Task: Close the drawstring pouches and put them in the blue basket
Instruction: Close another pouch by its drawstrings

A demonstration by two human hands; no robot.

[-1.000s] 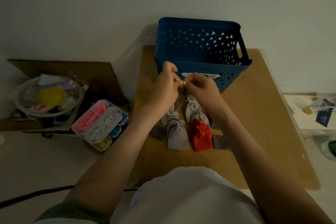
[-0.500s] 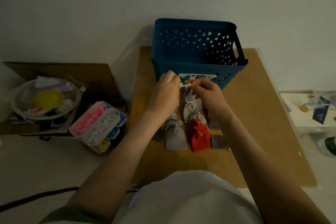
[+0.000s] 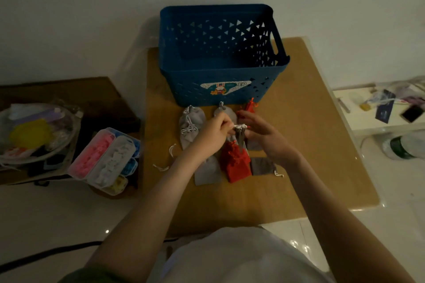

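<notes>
On the dim tan table [image 3: 299, 145], our left hand [image 3: 210, 132] and right hand [image 3: 264, 135] pinch a grey pouch's [image 3: 240, 139] cord; uneven pulling could leave its mouth gaping.

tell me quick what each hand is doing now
left hand: closed, pinching the white cord of a grey pouch
right hand: fingers at the same pouch; grip cannot be told

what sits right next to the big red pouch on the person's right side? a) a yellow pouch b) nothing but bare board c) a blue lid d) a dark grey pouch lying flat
d, a dark grey pouch lies flat on the board just right of the big red pouch, its white cord end trailing off at its right edge.
</notes>
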